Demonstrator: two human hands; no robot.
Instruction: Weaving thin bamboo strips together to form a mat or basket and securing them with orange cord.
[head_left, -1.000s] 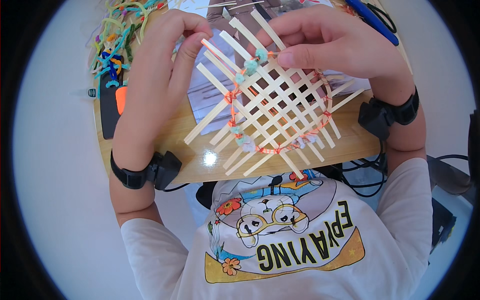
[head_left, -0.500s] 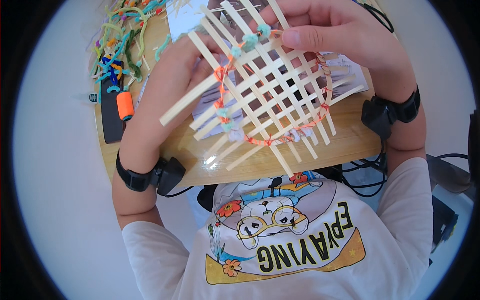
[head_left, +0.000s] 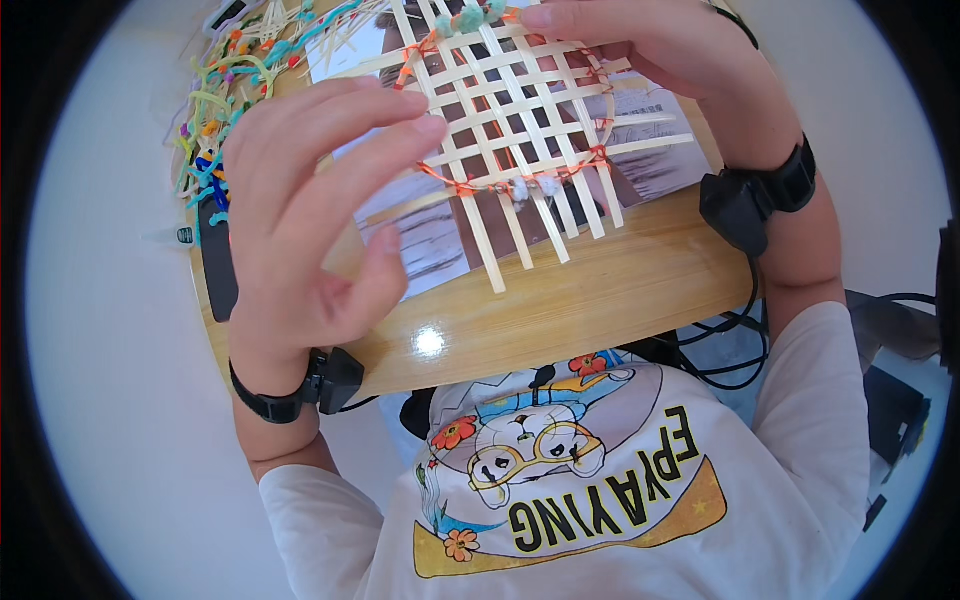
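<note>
One flat lattice of pale woven bamboo strips, bound with an orange cord ring and small fluffy balls, is held in the air above the round light wooden table. The right hand grasps the far edge of this lattice, with the fingers closed over the strips. The left hand is at the left side of the lattice; its fingers are spread and loose, with the fingertips at the strip ends, but I cannot tell if they really pinch anything. Under the lattice, printed paper sheets lie on the table. Left of the lattice, a heap of colourful fuzzy wires sits at the table's rim.
</note>
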